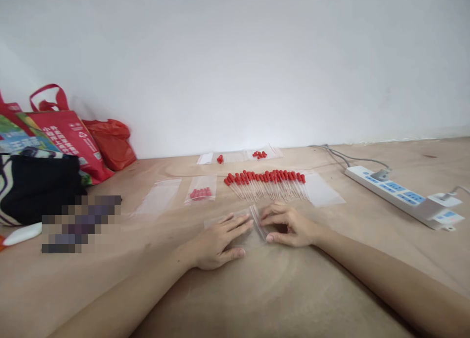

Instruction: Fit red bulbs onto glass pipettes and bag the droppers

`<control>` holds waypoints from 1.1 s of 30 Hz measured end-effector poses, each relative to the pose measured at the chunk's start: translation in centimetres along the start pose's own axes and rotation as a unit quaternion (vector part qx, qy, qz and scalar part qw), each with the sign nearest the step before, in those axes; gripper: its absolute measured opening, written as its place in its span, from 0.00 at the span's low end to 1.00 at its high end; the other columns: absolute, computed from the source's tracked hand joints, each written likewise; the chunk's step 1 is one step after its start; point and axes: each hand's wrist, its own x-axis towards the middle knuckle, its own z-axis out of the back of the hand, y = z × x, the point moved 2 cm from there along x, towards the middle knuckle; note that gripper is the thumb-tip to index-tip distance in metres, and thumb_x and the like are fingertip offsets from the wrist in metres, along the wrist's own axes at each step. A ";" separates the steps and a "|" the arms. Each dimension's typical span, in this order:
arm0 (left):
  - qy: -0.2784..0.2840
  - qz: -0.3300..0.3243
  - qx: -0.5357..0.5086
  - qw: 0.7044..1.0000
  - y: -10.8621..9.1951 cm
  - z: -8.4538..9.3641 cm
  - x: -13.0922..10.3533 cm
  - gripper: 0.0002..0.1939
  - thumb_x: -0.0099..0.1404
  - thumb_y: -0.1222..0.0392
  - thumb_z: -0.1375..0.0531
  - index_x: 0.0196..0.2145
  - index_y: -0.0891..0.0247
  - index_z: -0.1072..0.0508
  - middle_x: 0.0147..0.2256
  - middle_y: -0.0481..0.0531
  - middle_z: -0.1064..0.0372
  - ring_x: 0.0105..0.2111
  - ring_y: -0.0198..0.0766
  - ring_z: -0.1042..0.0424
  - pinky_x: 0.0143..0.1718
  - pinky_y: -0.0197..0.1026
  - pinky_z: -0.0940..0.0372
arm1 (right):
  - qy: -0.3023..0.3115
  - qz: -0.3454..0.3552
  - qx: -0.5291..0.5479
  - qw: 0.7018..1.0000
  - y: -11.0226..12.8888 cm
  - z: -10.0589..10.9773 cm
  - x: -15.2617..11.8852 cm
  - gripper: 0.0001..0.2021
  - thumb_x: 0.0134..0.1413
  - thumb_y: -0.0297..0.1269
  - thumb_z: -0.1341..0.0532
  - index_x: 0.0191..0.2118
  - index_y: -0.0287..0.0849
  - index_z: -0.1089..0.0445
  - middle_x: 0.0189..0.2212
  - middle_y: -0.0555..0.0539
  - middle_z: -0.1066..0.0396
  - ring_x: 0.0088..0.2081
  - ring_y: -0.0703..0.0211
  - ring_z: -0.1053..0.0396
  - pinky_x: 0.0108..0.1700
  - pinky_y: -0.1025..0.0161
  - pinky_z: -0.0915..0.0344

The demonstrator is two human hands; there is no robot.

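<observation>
Bag (258, 224) near centre, nearer than droppers (281, 176). Left hand (219, 241) flat on it, fingers spread; right hand (298, 226) curled at right edge, pinch unclear. Best: light left pressure, edge kept straight.

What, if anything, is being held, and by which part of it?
A clear zip bag lies under the flat left hand; the right hand touches its zip end, but whether it grips there cannot be told.
</observation>
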 end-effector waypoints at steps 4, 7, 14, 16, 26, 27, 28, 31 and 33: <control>-0.017 0.025 -0.019 0.999 0.3 -0.3 -0.2 0.33 0.63 0.46 0.53 0.60 0.56 0.62 0.61 0.52 0.65 0.59 0.47 0.61 0.57 0.50 0.57 | 0.049 0.046 0.038 0.997 0.7 -0.6 0.3 0.21 0.46 0.46 0.41 0.44 0.39 0.33 0.41 0.42 0.32 0.46 0.56 0.37 0.48 0.57 0.43; -0.027 0.029 -0.030 0.999 0.2 -0.3 -0.3 0.34 0.62 0.46 0.52 0.60 0.56 0.64 0.61 0.53 0.65 0.59 0.47 0.59 0.56 0.50 0.55 | 0.081 0.058 0.033 0.995 1.0 -1.1 0.5 0.25 0.45 0.48 0.41 0.47 0.38 0.35 0.43 0.41 0.33 0.48 0.55 0.39 0.50 0.56 0.45; -0.013 0.054 -0.036 0.998 0.6 0.2 -0.6 0.34 0.62 0.46 0.52 0.60 0.57 0.64 0.60 0.54 0.63 0.59 0.48 0.58 0.56 0.51 0.53 | 0.092 0.037 0.005 0.995 0.9 -0.6 0.3 0.22 0.45 0.46 0.40 0.48 0.48 0.35 0.54 0.43 0.45 0.54 0.53 0.46 0.53 0.53 0.50; -0.026 0.051 -0.031 0.998 1.1 0.4 -1.0 0.32 0.63 0.46 0.52 0.60 0.56 0.59 0.60 0.53 0.60 0.58 0.47 0.57 0.56 0.51 0.53 | 0.088 0.018 0.009 0.996 0.5 -0.2 0.1 0.21 0.46 0.46 0.41 0.48 0.50 0.35 0.57 0.44 0.49 0.55 0.53 0.47 0.53 0.52 0.50; -0.046 0.061 -0.029 0.997 1.5 0.4 -1.4 0.27 0.63 0.48 0.52 0.57 0.57 0.50 0.58 0.52 0.53 0.58 0.43 0.54 0.56 0.52 0.54 | 0.086 0.027 -0.033 0.995 0.3 -1.0 0.5 0.26 0.46 0.49 0.43 0.51 0.43 0.38 0.48 0.43 0.35 0.55 0.53 0.47 0.55 0.49 0.55; -0.047 0.061 -0.031 0.997 1.4 0.4 -1.3 0.27 0.63 0.48 0.52 0.57 0.58 0.50 0.58 0.53 0.53 0.58 0.43 0.53 0.57 0.52 0.54 | 0.083 0.036 -0.034 0.995 0.5 -1.1 0.6 0.27 0.47 0.49 0.43 0.51 0.41 0.38 0.47 0.42 0.35 0.54 0.53 0.45 0.54 0.51 0.53; -0.047 0.060 -0.033 0.996 1.4 0.3 -1.1 0.27 0.63 0.48 0.52 0.57 0.58 0.49 0.58 0.53 0.53 0.57 0.43 0.53 0.57 0.51 0.54 | 0.079 0.042 -0.037 0.995 0.6 -1.1 0.7 0.27 0.46 0.50 0.43 0.51 0.39 0.39 0.48 0.41 0.36 0.53 0.54 0.44 0.53 0.52 0.51; -0.050 0.055 -0.041 0.996 1.5 0.1 -0.8 0.27 0.63 0.49 0.51 0.58 0.59 0.50 0.58 0.53 0.53 0.58 0.44 0.54 0.57 0.51 0.55 | 0.070 0.036 -0.063 0.995 1.0 -1.1 0.9 0.29 0.45 0.51 0.43 0.51 0.38 0.39 0.48 0.40 0.37 0.50 0.52 0.42 0.50 0.52 0.48; -0.055 0.052 -0.044 0.996 1.5 -0.1 -0.5 0.28 0.63 0.49 0.51 0.58 0.60 0.51 0.58 0.54 0.54 0.58 0.44 0.54 0.57 0.50 0.55 | 0.073 0.026 -0.072 0.994 1.0 -1.2 1.0 0.27 0.44 0.51 0.42 0.49 0.40 0.36 0.47 0.40 0.36 0.49 0.51 0.40 0.48 0.52 0.46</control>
